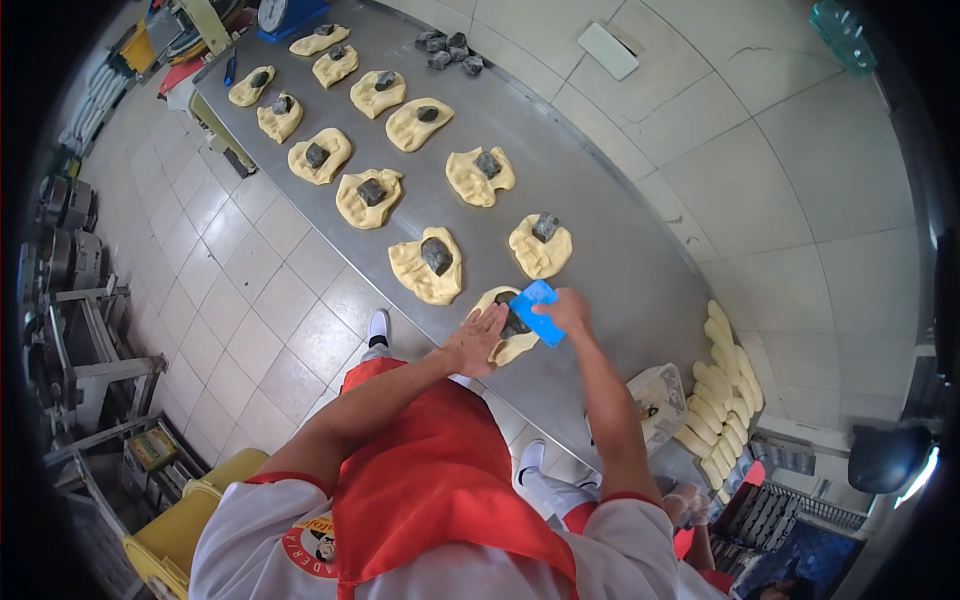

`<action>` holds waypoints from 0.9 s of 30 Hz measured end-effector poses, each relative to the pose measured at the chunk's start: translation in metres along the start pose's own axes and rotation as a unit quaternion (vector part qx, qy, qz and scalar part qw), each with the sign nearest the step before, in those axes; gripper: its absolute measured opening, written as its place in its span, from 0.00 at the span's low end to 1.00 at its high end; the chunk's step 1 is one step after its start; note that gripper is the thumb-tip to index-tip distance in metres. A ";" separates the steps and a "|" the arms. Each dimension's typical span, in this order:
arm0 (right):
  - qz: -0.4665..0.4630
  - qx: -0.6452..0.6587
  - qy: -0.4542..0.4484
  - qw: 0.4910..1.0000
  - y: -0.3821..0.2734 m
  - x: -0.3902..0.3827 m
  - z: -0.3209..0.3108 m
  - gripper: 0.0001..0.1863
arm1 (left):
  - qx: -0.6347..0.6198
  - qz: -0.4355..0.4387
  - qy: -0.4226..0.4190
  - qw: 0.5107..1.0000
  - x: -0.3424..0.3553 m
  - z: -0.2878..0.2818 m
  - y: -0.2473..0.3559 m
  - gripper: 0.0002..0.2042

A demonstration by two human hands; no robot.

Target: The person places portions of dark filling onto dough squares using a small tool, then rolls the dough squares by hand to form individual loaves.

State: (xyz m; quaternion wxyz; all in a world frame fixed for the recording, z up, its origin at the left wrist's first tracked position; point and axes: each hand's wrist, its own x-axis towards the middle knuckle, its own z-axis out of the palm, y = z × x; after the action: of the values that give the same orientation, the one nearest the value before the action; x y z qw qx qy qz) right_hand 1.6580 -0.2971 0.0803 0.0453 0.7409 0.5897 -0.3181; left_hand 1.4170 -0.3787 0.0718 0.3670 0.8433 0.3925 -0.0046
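On the steel table [620, 280], my left hand [478, 340] rests with fingers stretched out on a piece of pale yellow dough [510, 350] at the lower middle. My right hand [563, 310] grips a blue flat scraper [532, 300] over a dark grey lump [513, 322] on that dough, which is partly hidden by both hands and the scraper. Just beyond, two more dough pieces [425, 270] [537, 255] each bear a dark lump. Several similar pieces [370, 205] run up the table, each with a lump on it.
Dark lumps [448, 50] and a blue scale [275, 20] are at the far end. Right: a clear plastic tub [660, 400], long pale dough pieces [725, 410], another person's hand [690, 500]. Left: a yellow bin [170, 535], metal racks [110, 370].
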 end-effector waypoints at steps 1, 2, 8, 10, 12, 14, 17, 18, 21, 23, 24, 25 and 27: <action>0.021 -0.027 0.039 0.999 0.002 0.006 0.003 0.24 | -0.016 -0.010 0.004 1.000 0.003 -0.006 0.000 0.53; -0.005 -0.049 0.031 0.998 -0.010 0.004 -0.007 0.23 | -0.036 -0.008 0.017 0.999 0.005 -0.008 -0.005 0.53; -0.224 -0.036 0.035 0.973 -0.030 -0.067 -0.017 0.17 | -0.067 -0.035 -0.028 0.997 0.009 -0.025 -0.026 0.47; -0.292 -0.152 0.157 0.931 -0.026 -0.107 0.041 0.23 | -0.014 0.016 0.050 0.999 0.009 0.001 -0.046 0.45; -0.265 -0.256 0.220 0.903 0.019 -0.141 0.133 0.27 | 0.019 0.073 0.122 0.990 0.010 0.015 -0.056 0.45; -0.196 -0.288 0.162 0.923 0.020 -0.148 0.142 0.29 | -0.024 0.037 0.029 0.999 0.016 -0.008 -0.047 0.45; -0.124 -0.237 0.039 0.963 -0.033 -0.153 0.076 0.29 | -0.054 0.025 -0.039 0.997 0.009 -0.021 -0.053 0.45; -0.125 -0.194 0.098 0.968 -0.043 -0.153 0.056 0.29 | -0.058 0.035 -0.044 0.997 0.012 -0.028 -0.053 0.45; -0.082 -0.052 0.229 0.968 -0.082 -0.161 0.033 0.23 | -0.050 0.050 -0.065 0.995 0.009 -0.027 -0.057 0.43; -0.008 -0.040 0.216 0.975 -0.086 -0.162 0.036 0.21 | -0.038 0.063 -0.082 0.994 0.006 -0.031 -0.058 0.43; 0.028 -0.034 0.210 0.977 -0.086 -0.161 0.037 0.20 | -0.034 0.069 -0.089 0.993 0.007 -0.033 -0.059 0.42; 0.054 -0.015 0.239 0.969 -0.086 -0.161 0.044 0.18 | -0.031 0.072 -0.101 0.992 0.003 -0.034 -0.059 0.42; 0.102 0.022 0.297 0.949 -0.081 -0.158 0.055 0.14 | -0.039 0.075 -0.107 0.991 0.000 -0.038 -0.061 0.41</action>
State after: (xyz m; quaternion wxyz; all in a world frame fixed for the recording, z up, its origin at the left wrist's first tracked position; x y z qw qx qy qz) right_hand 1.5456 -0.4306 0.1450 -0.1156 0.8591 0.4904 -0.0897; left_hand 1.3660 -0.3297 0.0619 0.4394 0.8499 0.2863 -0.0521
